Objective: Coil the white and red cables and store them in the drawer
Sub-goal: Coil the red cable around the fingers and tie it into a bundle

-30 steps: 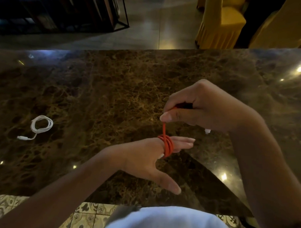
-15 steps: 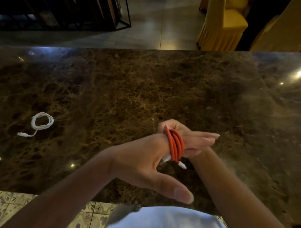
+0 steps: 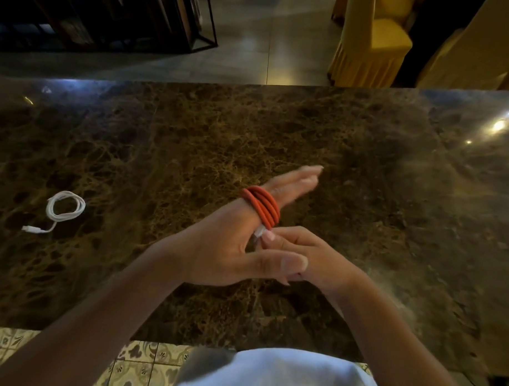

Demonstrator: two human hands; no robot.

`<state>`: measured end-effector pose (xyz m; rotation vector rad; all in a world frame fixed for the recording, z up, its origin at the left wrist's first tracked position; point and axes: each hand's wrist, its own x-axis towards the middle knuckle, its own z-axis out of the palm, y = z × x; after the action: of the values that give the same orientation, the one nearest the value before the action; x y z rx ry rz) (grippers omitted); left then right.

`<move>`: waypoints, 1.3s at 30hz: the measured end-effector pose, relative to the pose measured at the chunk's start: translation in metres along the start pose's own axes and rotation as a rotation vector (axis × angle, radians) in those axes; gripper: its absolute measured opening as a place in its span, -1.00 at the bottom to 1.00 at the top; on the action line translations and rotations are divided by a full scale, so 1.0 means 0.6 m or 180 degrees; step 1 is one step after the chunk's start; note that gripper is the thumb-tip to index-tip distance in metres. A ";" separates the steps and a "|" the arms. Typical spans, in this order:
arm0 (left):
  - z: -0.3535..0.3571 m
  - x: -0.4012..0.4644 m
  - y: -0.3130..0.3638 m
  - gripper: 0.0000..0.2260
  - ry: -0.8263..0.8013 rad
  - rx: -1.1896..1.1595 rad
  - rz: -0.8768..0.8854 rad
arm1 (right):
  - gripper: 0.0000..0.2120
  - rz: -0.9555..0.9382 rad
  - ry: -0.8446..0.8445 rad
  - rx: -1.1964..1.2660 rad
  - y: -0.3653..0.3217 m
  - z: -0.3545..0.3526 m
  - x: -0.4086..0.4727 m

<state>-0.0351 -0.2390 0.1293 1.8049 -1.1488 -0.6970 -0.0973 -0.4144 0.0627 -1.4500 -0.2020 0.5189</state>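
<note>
The red cable (image 3: 263,209) is wound in several loops around the straight fingers of my left hand (image 3: 225,243), held over the middle of the marble table (image 3: 363,182). My right hand (image 3: 300,253) sits just below and to the right of it, fingertips pinching the cable's white plug end at the base of the coil. The white cable (image 3: 64,208) lies coiled on the table at the left, its plug end trailing toward the near left. No drawer is in view.
The table's near edge runs along the bottom, with patterned floor tiles (image 3: 143,359) below it. Beyond the far edge stand yellow-covered chairs (image 3: 371,44) at the right and a dark metal shelf frame (image 3: 144,18) at the left.
My right hand came down from above the coil, passed behind my left hand, and now pinches the plug end underneath. The last length of red cable has been wound onto my left fingers.
</note>
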 end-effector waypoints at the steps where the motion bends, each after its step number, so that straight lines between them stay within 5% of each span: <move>1: -0.003 -0.001 -0.006 -0.16 0.0154 0.0198 -0.0088 | -0.68 0.0094 -0.0060 -0.0259 -0.001 -0.002 -0.011; 8: -0.007 -0.011 -0.055 -0.09 0.0157 0.0490 -0.0554 | -0.78 -0.0021 0.0651 -0.2047 -0.023 -0.018 -0.041; 13: -0.011 -0.014 -0.077 -0.03 0.0175 0.0453 -0.0768 | -0.94 -0.0496 0.1018 -0.1426 -0.041 -0.027 -0.067; 19: 0.021 -0.002 -0.089 0.07 -0.0061 0.0579 -0.0815 | -0.85 -0.0866 0.1003 -0.0068 -0.039 -0.020 -0.053; 23: 0.029 0.000 -0.096 0.01 0.0101 0.0326 -0.0754 | -0.85 -0.1323 0.1018 -0.0095 -0.033 -0.015 -0.035; 32: 0.061 0.002 -0.113 0.00 0.0368 0.0251 -0.0663 | -0.77 -0.1072 0.1246 -0.0568 -0.028 -0.002 -0.028; 39: 0.089 0.015 -0.105 -0.23 0.0653 0.0479 -0.0430 | -0.78 -0.1330 0.1332 -0.0771 -0.044 0.000 -0.036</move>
<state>-0.0474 -0.2540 0.0487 2.0438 -0.9715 -0.4984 -0.1102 -0.4251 0.0922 -1.6605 -0.2303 -0.1571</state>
